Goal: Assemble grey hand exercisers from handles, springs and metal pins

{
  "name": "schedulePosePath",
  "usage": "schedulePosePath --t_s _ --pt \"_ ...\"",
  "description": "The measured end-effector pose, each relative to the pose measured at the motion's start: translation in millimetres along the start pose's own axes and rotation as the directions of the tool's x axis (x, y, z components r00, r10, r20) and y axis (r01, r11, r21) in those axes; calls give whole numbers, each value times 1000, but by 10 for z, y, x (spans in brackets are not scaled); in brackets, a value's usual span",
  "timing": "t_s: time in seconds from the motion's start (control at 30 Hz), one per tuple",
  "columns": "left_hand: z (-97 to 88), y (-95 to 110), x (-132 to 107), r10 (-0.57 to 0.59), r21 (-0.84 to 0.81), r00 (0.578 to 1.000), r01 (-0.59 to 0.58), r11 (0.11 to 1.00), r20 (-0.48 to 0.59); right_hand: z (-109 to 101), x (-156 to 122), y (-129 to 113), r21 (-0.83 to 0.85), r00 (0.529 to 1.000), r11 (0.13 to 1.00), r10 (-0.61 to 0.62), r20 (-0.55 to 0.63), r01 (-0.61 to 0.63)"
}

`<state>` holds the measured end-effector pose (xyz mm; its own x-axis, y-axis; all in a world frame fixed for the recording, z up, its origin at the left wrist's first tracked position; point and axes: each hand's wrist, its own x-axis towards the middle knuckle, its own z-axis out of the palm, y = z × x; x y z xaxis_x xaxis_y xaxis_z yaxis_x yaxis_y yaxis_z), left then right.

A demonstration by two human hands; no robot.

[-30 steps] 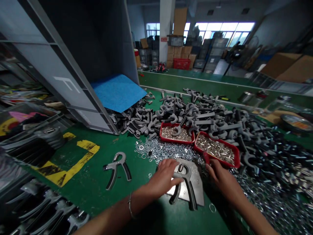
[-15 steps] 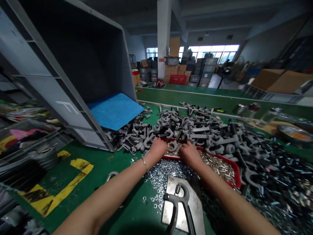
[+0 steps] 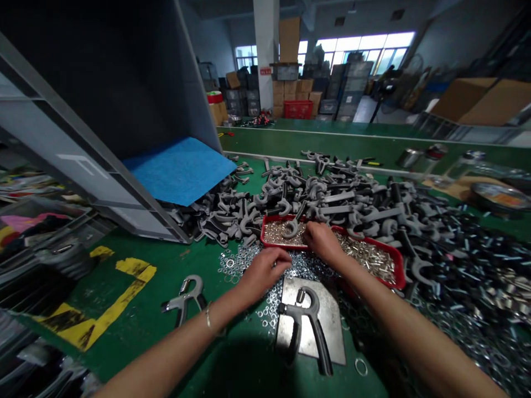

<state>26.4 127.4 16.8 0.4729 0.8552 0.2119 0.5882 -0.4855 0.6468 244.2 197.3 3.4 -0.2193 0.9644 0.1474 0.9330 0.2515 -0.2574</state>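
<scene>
Through the head view I have my right hand (image 3: 324,243) down at the right end of the left tray (image 3: 286,246), knuckles up and fingers curled close together. The tips are hidden, so I cannot tell whether they have closed on anything. My left hand (image 3: 260,272) is over the loose nuts (image 3: 296,266) just in front of that tray, thumb and fingers bent towards each other with only a narrow gap; whether something small is pinched there I cannot tell.

The grip (image 3: 311,315) lies on the metal plate (image 3: 332,315) nearest me, handles towards me, neither hand touching it. A second grip (image 3: 181,302) lies on the table (image 3: 136,326), partly behind my left forearm.

I judge the step in hand to be picking small metal pieces out of the left tray. The next move, as I read it, calls for a fine fingertip pinch and a clean lift, clear of the hooked part (image 3: 290,229) lying across the tray and of the rim of the right tray (image 3: 401,271) just beside.
</scene>
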Motion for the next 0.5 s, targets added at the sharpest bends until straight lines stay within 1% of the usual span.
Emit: schedulePosePath --t_s 0.03,0.07,0.1,0.17,0.27,0.37,0.43,0.5 --pt "38 99 -175 6 -85 998 0 996 59 -1 12 -4 49 1000 999 9 -11 -8" --pt "82 186 -328 20 -125 994 -6 992 112 -3 27 -10 102 1000 995 17 -23 -15" --pt "131 257 -450 38 -110 987 -20 994 159 -8 41 -18 158 999 987 26 -33 -21" --pt "234 339 -592 67 12 975 -71 997 214 -29 50 -35 275 997 961 54 -56 -37" --pt "375 340 -618 109 232 963 -168 958 248 -106 -54 -52 449 989 890 124 -86 -73" --pt "477 297 -588 178 363 953 -261 894 247 -226 -371 -61 616 981 783 176 -80 -90" --pt "520 285 -589 234 418 943 -316 852 235 -298 -681 -74 715 977 691 204 -55 -104" --pt "546 288 -609 298 454 923 -380 806 242 -338 -1017 -101 790 970 597 241 -13 -138"
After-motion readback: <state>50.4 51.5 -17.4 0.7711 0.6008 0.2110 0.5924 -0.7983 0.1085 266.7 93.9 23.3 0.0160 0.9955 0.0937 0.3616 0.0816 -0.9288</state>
